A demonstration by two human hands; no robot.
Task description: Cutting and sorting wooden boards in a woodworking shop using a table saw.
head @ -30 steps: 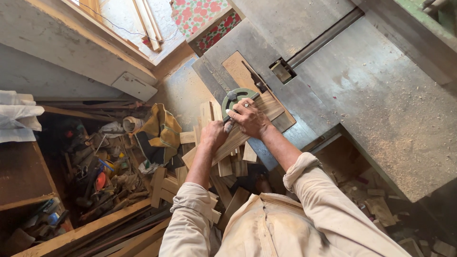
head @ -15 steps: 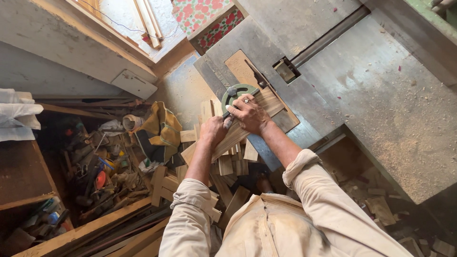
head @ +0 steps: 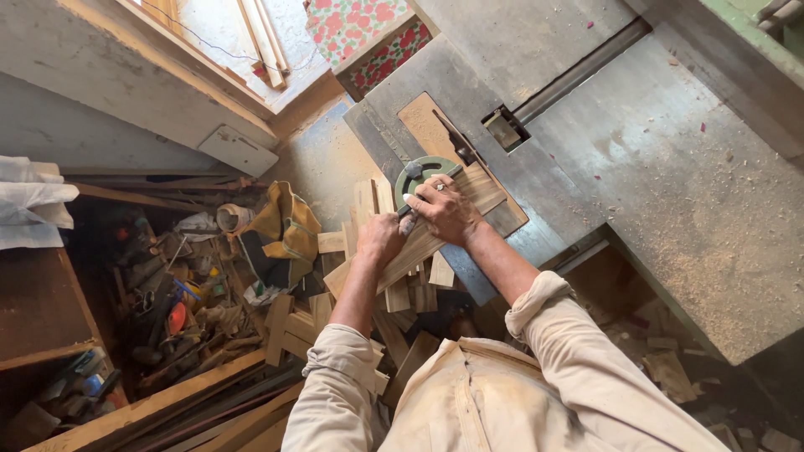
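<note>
Comparing with the two earlier frames: almost nothing has moved. Both hands sit on the same wooden strip (head: 423, 243) at the near corner of the grey saw table (head: 670, 167), and the green half-round gauge (head: 419, 172) is in the same spot; the slight shift looks like head motion only. Read: the piece is being held and lined up, no feed along the table yet, as far as I can judge.

Right hand (head: 448, 209): fingers spread fairly wide and flat, pressing the strip down against the gauge, fingertips touching the gauge's arc. Not a closed grip, more a clamp by palm.

Left hand (head: 381, 238): curled around the strip's near end, which overhangs the table edge. Fingers mostly hidden under the wood, so exact closure unclear, but it reads as a hold.

Strip lies diagonally, far end on the table next to the wooden insert (head: 427, 125). Offcuts (head: 293, 326) piled on the floor below
</note>
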